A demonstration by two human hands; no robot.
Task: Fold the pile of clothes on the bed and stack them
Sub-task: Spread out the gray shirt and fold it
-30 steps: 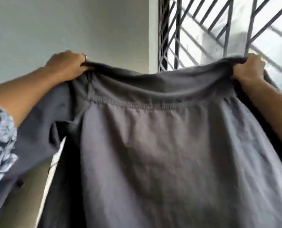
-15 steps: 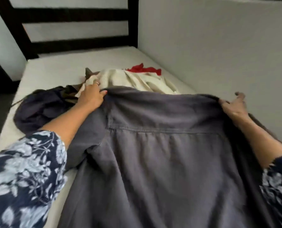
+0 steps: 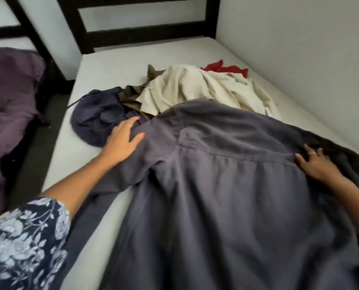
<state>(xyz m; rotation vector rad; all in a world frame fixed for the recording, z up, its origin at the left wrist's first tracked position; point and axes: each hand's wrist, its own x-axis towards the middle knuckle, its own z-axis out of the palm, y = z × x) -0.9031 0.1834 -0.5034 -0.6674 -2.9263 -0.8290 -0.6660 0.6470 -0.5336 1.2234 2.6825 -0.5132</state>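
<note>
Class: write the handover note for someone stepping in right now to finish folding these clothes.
Left hand: open, flat on the grey shirt's left shoulder.
Right hand: open, fingers spread on its right shoulder.
Grey shirt lies spread back-up on the bed, top edge over the pile.
Pile beyond it: cream garment, olive one, red one, navy one, all unfolded.
Done: shirt laid out. No folded stack in view.
Left: fold the shirt, then the rest, and stack.
</note>
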